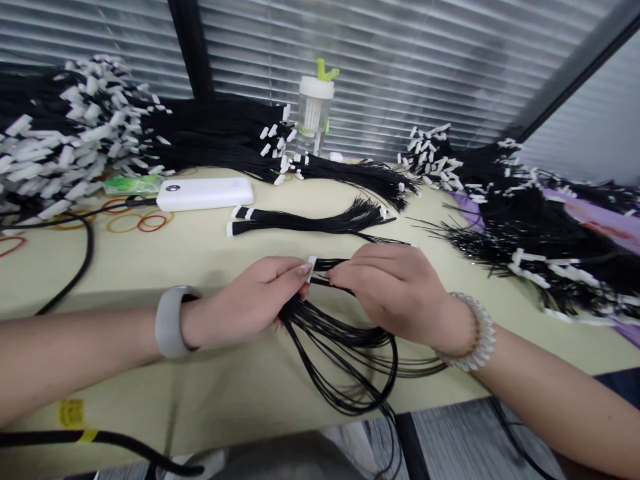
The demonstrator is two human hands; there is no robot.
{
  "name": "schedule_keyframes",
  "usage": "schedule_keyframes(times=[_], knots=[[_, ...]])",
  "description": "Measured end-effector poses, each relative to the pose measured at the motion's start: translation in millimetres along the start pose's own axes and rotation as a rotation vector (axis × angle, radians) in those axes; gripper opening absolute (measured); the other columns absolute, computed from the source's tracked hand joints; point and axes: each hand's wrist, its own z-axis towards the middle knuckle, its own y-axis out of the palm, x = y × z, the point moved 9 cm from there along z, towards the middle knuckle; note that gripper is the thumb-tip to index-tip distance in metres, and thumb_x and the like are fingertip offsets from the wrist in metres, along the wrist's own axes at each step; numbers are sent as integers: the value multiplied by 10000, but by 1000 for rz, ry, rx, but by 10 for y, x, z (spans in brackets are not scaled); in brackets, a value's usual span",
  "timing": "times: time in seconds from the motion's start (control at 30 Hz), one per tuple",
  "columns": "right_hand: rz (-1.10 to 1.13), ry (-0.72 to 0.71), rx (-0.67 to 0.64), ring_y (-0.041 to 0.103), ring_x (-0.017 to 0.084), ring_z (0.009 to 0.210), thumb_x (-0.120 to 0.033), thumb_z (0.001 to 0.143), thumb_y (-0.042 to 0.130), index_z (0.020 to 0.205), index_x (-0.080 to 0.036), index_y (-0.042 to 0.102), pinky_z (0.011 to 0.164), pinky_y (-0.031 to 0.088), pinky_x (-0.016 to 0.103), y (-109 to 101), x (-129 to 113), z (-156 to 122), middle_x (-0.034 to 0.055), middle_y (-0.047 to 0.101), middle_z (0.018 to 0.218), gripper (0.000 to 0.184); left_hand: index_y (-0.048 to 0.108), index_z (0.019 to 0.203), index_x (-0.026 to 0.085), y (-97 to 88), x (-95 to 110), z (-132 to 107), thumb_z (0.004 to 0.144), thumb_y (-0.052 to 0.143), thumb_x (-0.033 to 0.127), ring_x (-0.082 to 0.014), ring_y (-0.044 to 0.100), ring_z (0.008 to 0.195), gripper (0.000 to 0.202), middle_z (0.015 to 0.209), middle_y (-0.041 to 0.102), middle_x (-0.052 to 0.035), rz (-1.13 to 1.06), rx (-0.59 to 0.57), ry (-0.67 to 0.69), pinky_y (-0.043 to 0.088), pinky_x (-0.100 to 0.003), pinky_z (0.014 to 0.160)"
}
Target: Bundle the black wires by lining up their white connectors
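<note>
My left hand (265, 290) is closed on a white connector (312, 268), thumb along its side, at the end of a bundle of thin black wires (345, 327). To its right, my right hand (400, 287) pinches some of the wires close to the connector. The rest of the bundle loops below both hands and trails over the table's near edge. Behind the hands lie two more wire harnesses (305, 221) with white connectors at their left ends. The fingertips of my right hand are partly hidden.
Big heaps of black wires with white connectors (75, 133) fill the back left, with another heap (560, 247) at right. A white power bank (205, 193), rubber bands (150, 221) and a clear bottle (315, 113) stand behind. A thick black cable (115, 440) crosses the front left.
</note>
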Motion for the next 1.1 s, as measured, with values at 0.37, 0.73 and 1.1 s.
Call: schedule_keyframes(times=[0.37, 0.73, 1.1], knots=[[-111, -19, 90, 550, 105, 759, -98, 761, 488, 851, -171, 504, 631, 438, 228, -65, -80, 23, 4, 614, 834, 117, 459, 629, 178, -18, 83, -11, 840, 296, 426, -96, 417, 459, 364, 548, 434, 37, 46, 11, 17, 360, -197, 447], [-253, -177, 85, 557, 110, 712, -156, 791, 478, 665, -145, 500, 618, 439, 241, -72, -297, 125, 2, 611, 685, 128, 435, 658, 184, 11, 57, -14, 850, 259, 438, -91, 402, 477, 363, 568, 409, 39, 48, -28, 40, 366, -193, 456], [-221, 64, 44, 494, 123, 778, -260, 760, 544, 865, -148, 475, 626, 416, 233, -17, 139, 63, 46, 537, 857, 169, 479, 672, 177, -38, 13, -26, 833, 322, 456, -80, 418, 441, 357, 549, 419, 42, -66, 60, -16, 373, -180, 405]])
